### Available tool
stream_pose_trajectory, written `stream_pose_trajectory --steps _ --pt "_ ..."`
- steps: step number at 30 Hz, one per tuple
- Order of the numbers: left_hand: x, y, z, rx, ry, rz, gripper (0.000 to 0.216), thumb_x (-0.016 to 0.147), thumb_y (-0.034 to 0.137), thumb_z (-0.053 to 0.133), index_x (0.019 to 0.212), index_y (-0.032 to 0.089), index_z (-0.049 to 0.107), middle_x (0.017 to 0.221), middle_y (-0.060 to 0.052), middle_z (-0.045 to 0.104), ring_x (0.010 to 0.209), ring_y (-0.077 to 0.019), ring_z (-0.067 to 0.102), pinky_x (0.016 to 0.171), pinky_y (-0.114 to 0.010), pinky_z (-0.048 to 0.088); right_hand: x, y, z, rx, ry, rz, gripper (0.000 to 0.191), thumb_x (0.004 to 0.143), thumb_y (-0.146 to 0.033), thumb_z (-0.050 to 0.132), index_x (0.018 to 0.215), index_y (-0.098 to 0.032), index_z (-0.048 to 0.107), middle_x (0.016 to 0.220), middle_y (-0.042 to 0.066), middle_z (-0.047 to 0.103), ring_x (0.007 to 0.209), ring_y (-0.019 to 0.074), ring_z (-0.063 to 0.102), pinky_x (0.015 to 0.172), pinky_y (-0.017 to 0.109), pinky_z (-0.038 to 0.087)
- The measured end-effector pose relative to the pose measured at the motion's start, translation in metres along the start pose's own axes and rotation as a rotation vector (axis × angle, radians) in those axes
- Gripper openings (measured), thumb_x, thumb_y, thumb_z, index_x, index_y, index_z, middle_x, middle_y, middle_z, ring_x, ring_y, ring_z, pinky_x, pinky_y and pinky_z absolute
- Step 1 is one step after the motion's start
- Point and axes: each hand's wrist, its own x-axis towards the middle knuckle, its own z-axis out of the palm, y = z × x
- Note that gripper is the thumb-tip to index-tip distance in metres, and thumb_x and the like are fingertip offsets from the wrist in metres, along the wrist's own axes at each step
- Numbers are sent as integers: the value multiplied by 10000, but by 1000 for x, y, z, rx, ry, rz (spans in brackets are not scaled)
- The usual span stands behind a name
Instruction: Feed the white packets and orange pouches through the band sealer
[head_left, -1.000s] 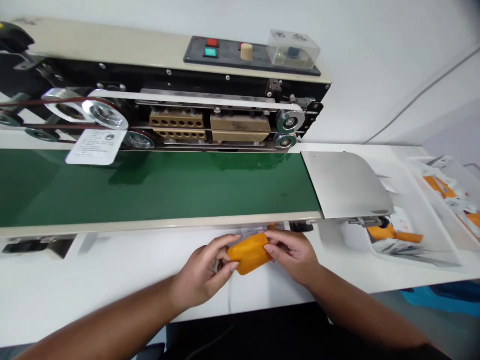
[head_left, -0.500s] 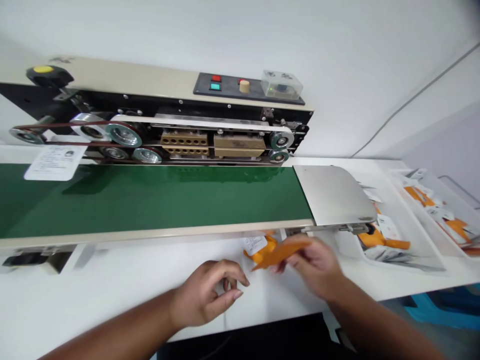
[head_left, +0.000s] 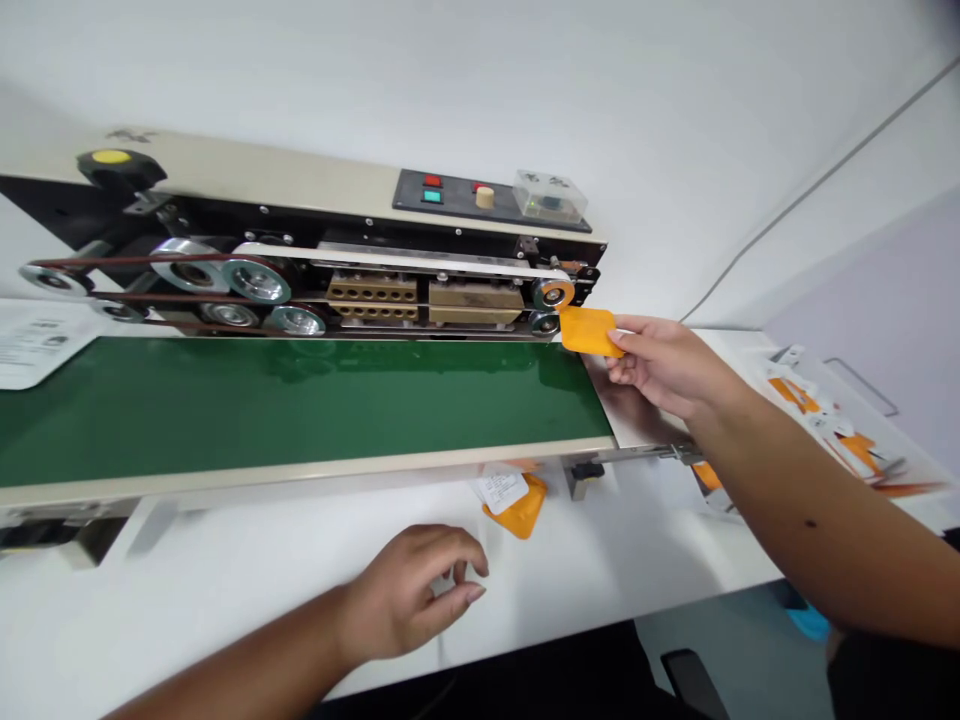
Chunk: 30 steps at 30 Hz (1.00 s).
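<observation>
My right hand (head_left: pixel 660 362) pinches a small orange pouch (head_left: pixel 589 331) by its right end. The pouch's left edge is at the right-end rollers (head_left: pixel 553 293) of a band sealing machine (head_left: pixel 315 190), above the green conveyor belt (head_left: pixel 337 410). Whether the edge sits between the bands I cannot tell. Over the white table, my left hand (head_left: pixel 416 590) has its fingers curled but apart, with nothing in them. Just beyond it, other orange pouches (head_left: pixel 525 515) lie on the table, a white printed one (head_left: pixel 501 488) on top.
A white printed pouch (head_left: pixel 37 345) lies at the belt's far left end. Behind my right forearm stand plastic bins (head_left: pixel 892 440) of orange and white pouches. A metal plate (head_left: pixel 637 415) extends the belt's right end. Buttons and a dial (head_left: pixel 485 198) top the machine.
My right hand has lifted the orange pouch from above the table up to the machine's right-end rollers. The white pouch on the belt has moved left. My left hand has barely moved.
</observation>
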Motion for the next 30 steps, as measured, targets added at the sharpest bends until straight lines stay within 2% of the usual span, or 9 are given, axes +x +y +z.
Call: stream_pose_trajectory --steps 5,8,10,11,13,14,16,20,30 --pt "0 0 0 -1 -11 23 91 968 229 579 1057 222 601 809 -2 665 694 -140 625 687 -241 485 12 0 15 -169 89 -110 303 901 -333 716 1135 -142 683 727 43 684 558 127 640 500 224 552" --pt "0 0 -1 16 7 35 52 966 213 573 1014 217 592 785 -2 654 673 -140 609 665 -238 468 -16 -1 22 -421 376 -503 280 922 -325 680 1173 -201 680 917 65 714 751 180 700 618 296 605" --pt "1 0 -2 31 24 49 27 964 193 565 972 214 582 761 -3 646 654 -139 590 640 -233 449 -50 6 30 -576 437 -821 227 942 -270 629 1160 -235 685 973 69 710 857 214 704 703 349 616" --pt "1 0 -3 40 33 55 36 965 184 561 951 212 577 745 -2 640 646 -139 581 629 -231 439 -68 13 36 -649 355 -957 207 949 -232 597 1134 -243 690 945 66 707 861 223 703 724 368 614" --pt "2 0 -4 56 51 59 69 967 171 553 912 210 569 717 0 627 635 -140 567 614 -231 423 -99 38 52 -787 -117 -1128 266 951 -187 553 1180 -248 674 927 48 725 859 206 705 774 355 615" --pt "3 0 -4 63 64 55 86 968 168 551 894 209 566 706 0 620 630 -140 560 608 -231 416 -110 55 62 -827 -334 -1138 320 955 -204 550 1262 -220 638 992 59 744 911 203 707 838 352 614" --pt "5 0 -5 72 93 41 111 970 164 550 868 206 563 692 2 606 621 -137 548 601 -232 406 -122 92 83 -948 -474 -911 465 957 -261 575 1415 -183 541 1219 107 713 1135 233 667 988 391 576" --pt "7 1 -6 77 110 21 132 975 159 544 852 201 571 671 4 591 611 -135 533 593 -236 399 -121 155 114 -1165 -289 -493 696 917 -314 659 1543 -136 411 1504 198 519 1405 348 472 1154 553 430" --pt "11 0 -9 90 98 67 111 960 153 552 1023 207 626 858 -63 709 795 -196 632 748 -319 522 -106 169 119 -858 -390 -766 420 910 -129 558 1310 -234 634 1254 82 701 1214 265 603 1143 540 425"
